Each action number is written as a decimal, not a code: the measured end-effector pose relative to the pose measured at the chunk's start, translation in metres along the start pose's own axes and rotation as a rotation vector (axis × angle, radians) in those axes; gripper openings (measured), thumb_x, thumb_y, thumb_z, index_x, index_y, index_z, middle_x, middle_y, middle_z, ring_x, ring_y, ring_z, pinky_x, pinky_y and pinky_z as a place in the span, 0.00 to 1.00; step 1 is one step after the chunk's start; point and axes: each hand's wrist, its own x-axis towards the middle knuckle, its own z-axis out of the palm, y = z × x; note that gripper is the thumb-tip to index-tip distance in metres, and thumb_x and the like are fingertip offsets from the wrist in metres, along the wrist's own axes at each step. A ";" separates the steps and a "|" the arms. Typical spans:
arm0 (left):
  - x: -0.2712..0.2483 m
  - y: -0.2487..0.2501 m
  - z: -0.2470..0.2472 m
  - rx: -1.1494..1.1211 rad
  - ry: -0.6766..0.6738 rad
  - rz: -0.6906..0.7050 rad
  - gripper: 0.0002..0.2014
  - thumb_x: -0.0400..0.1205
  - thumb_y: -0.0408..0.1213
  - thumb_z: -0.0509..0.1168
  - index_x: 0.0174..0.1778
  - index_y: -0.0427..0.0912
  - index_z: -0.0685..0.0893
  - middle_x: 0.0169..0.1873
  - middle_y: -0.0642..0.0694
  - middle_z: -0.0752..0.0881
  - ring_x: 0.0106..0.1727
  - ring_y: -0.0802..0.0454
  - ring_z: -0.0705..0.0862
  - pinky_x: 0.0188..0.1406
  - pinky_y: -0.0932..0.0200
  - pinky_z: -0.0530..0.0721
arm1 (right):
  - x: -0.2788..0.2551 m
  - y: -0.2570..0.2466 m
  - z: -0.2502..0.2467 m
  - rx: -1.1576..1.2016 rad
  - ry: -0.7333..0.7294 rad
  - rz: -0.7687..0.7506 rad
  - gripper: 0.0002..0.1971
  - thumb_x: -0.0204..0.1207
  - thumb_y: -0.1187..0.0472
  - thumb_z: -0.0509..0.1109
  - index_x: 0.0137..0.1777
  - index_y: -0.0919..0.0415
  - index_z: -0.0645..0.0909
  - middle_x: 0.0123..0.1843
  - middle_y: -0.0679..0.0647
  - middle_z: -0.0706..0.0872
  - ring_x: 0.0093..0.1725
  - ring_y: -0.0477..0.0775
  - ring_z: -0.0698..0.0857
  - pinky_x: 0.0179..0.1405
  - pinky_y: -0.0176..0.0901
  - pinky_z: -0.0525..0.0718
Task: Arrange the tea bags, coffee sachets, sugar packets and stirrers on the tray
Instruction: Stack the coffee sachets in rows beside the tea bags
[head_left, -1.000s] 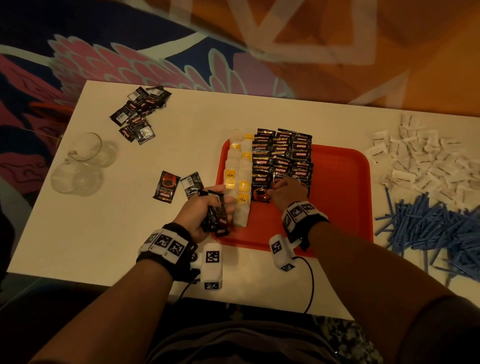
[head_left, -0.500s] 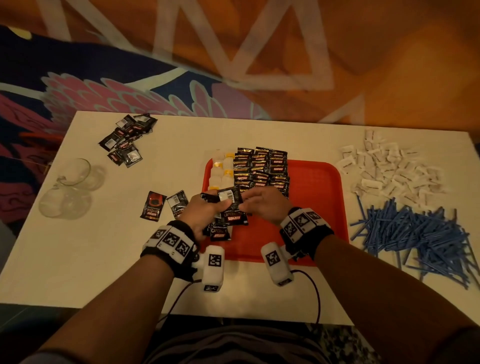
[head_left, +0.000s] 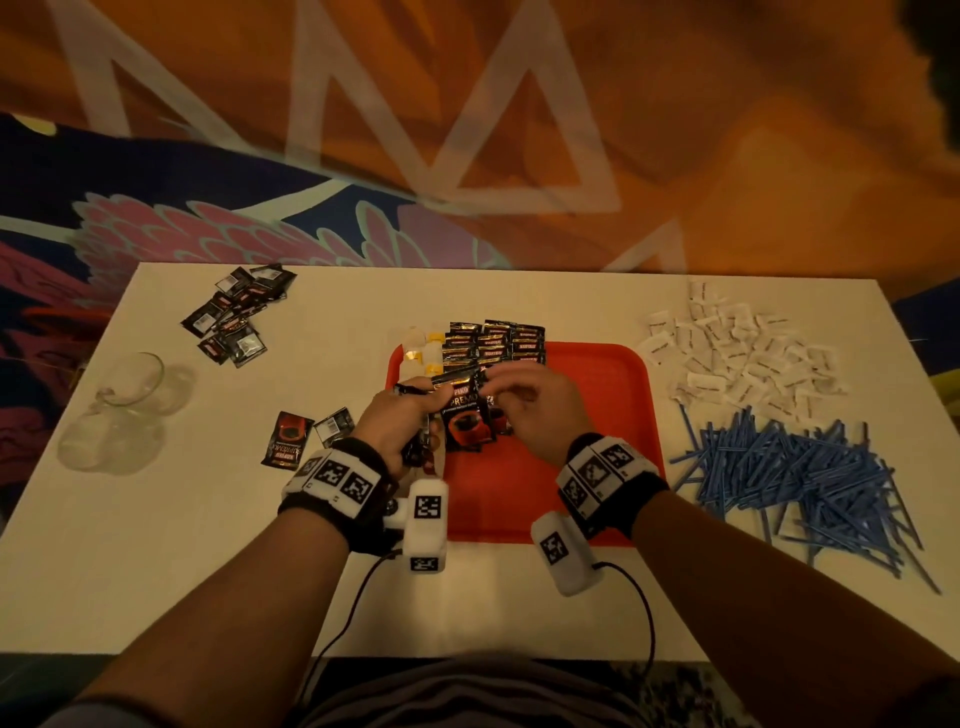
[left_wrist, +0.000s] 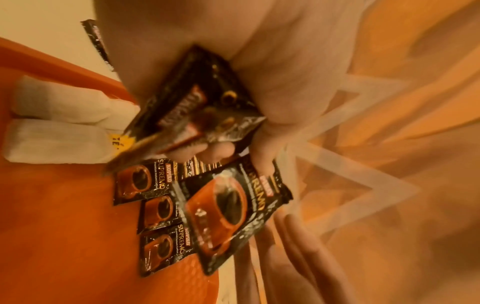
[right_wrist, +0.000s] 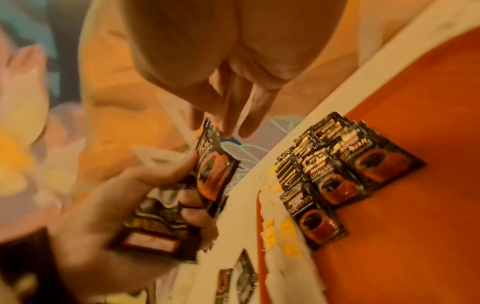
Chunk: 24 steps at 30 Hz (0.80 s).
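Where the head view's upper left shows the white table (head_left: 156, 545), a loose heap of coffee sachets (head_left: 234, 314) lies above 2 clear glasses (head_left: 122, 410), and 2 more sachets (head_left: 306, 436) rest flat nearer the centre. Just right of them, the left hand (head_left: 397, 428) clenches a small stack of sachets (left_wrist: 192, 107) at the red tray's (head_left: 597, 467) left edge. Centre frame, the right hand (head_left: 540, 415) pinches the top corner of 1 sachet (head_left: 465, 423) (face up, red cup printed on it), which the left thumb also touches. Above both hands, tea bags (head_left: 423, 353) and rows of coffee sachets (head_left: 498, 343) fill the tray's upper left. Far right, white sugar packets (head_left: 737, 358) lie scattered above a pile of blue stirrers (head_left: 795, 467).
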 end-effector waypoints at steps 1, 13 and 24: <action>0.001 0.000 0.002 0.021 0.049 0.053 0.03 0.82 0.38 0.72 0.47 0.43 0.86 0.29 0.45 0.79 0.25 0.51 0.74 0.20 0.61 0.74 | -0.001 -0.002 -0.001 0.072 0.015 0.051 0.14 0.77 0.73 0.69 0.50 0.52 0.86 0.55 0.49 0.87 0.51 0.44 0.88 0.50 0.40 0.88; -0.001 -0.002 0.021 0.019 0.094 0.148 0.09 0.84 0.43 0.70 0.44 0.42 0.85 0.31 0.48 0.85 0.25 0.55 0.79 0.24 0.61 0.76 | 0.001 0.003 0.012 -0.170 -0.088 0.222 0.00 0.73 0.62 0.78 0.42 0.57 0.90 0.32 0.42 0.85 0.31 0.35 0.80 0.30 0.22 0.73; 0.017 -0.027 0.014 0.563 0.206 0.256 0.11 0.86 0.39 0.66 0.62 0.49 0.88 0.59 0.47 0.87 0.58 0.44 0.86 0.62 0.49 0.84 | 0.004 0.060 0.018 -0.354 -0.139 0.492 0.07 0.78 0.60 0.73 0.52 0.62 0.85 0.43 0.49 0.85 0.37 0.41 0.79 0.28 0.28 0.69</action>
